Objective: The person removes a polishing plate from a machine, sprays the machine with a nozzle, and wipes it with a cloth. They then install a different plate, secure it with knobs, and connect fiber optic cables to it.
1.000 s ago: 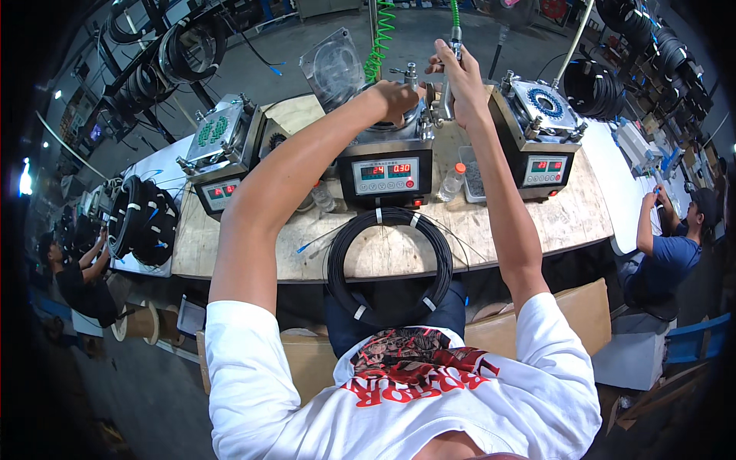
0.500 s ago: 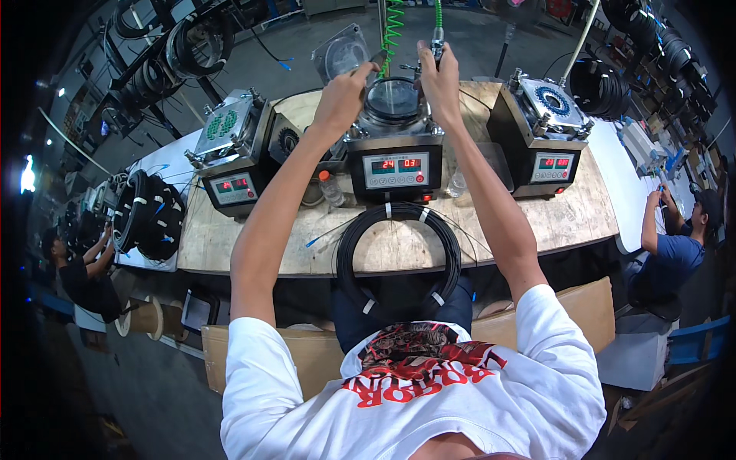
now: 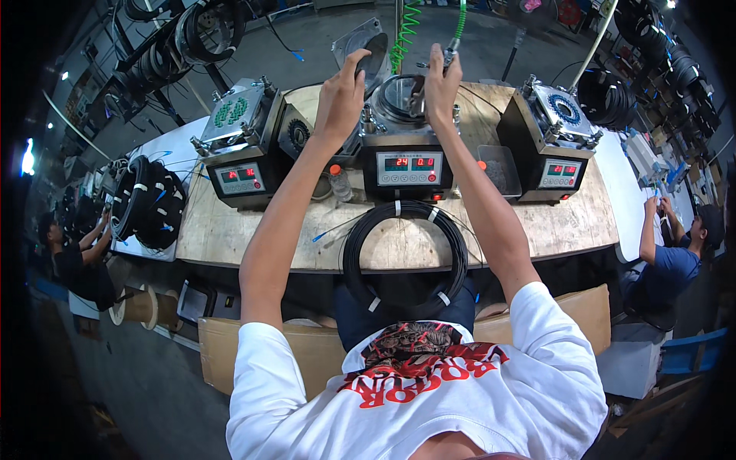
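Note:
My left hand is raised, empty, with thumb and forefinger apart. It is next to a square plate with a round disc, which stands tilted behind the middle polishing machine. My right hand is wrapped round an air blow gun, which hangs from a green coiled hose. The gun is partly hidden by the fingers and sits above the right side of the machine's round top. A coil of black cable rests against the table's front edge, over my lap.
Similar machines stand at left and right on the wooden table. An orange-capped bottle and a clear tray sit between them. Other people work at the far left and far right.
My left hand has drawn back from the middle machine, its fingers opening. My right hand stays at the machine's right side with the blow gun. The view has shifted slightly.

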